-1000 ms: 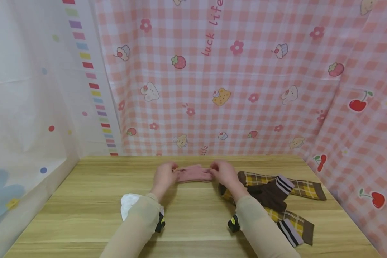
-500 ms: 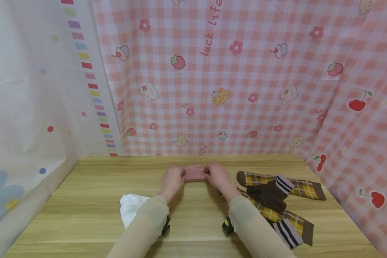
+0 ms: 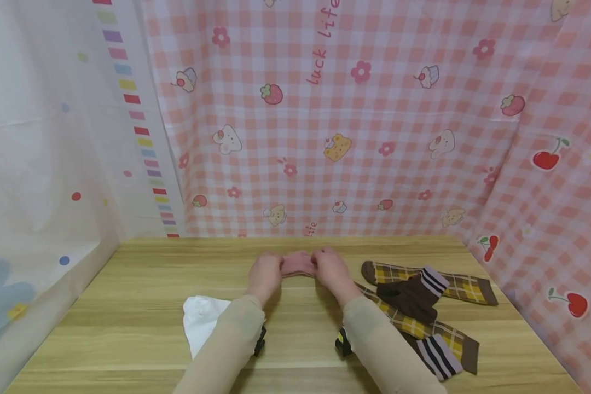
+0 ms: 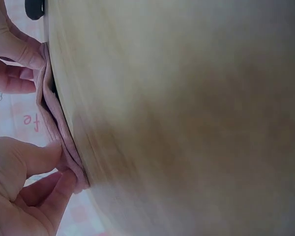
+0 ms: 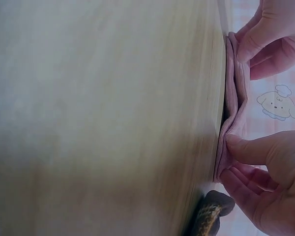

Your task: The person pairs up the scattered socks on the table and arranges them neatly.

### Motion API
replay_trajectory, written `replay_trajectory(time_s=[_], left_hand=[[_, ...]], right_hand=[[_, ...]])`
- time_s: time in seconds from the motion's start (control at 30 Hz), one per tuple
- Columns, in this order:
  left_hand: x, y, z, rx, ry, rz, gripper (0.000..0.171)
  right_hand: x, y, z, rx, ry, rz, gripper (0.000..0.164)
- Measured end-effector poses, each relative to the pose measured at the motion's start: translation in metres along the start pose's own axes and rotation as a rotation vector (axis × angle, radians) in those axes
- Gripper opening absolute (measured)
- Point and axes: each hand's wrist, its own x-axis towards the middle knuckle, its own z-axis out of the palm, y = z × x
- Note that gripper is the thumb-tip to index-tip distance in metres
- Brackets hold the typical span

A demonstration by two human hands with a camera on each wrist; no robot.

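Seen from the head, the ends of the pink cloth (image 3: 297, 264), toward the far edge of the counter (image 3: 177, 273), are hidden behind the left hand (image 3: 266, 273) and right hand (image 3: 332, 271). Both wrist views show what that one cannot: each hand pinches an end between thumb and bent fingers, with the cloth's layers parted between them. Left of the pink cloth and nearer the person, a white cloth (image 3: 202, 323) is partly covered by a sleeve (image 3: 221, 345). To its right lie plaid socks (image 3: 465, 289) and brown socks (image 3: 413, 298), some partly hidden. Beyond the cloth's right end, the right-wrist view cuts off a sock's toe; the left-wrist view's dark shape there is unclear.
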Motion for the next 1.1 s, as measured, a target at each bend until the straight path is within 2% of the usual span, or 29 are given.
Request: replay_trajectory(time_s=[0.27,0.43,0.77,1.1], left_hand=[[0.006,0.001,-0.001,0.001,-0.021,-0.027,0.014],[0.010,-0.003,0.001,-0.036,-0.034,-0.060,0.016],[0.011,-0.006,-0.003,-0.033,-0.042,-0.027,0.017],[0.011,-0.007,-0.004,-0.026,-0.073,-0.015,0.018]], right_hand=[[0.005,-0.002,0.000,0.001,-0.037,0.034,0.018],[0.008,0.001,0.000,0.005,-0.046,0.036,0.021],[0.013,0.009,0.000,-0.009,-0.052,0.019,0.019],[0.012,0.012,0.001,0.043,-0.042,0.000,0.019]])
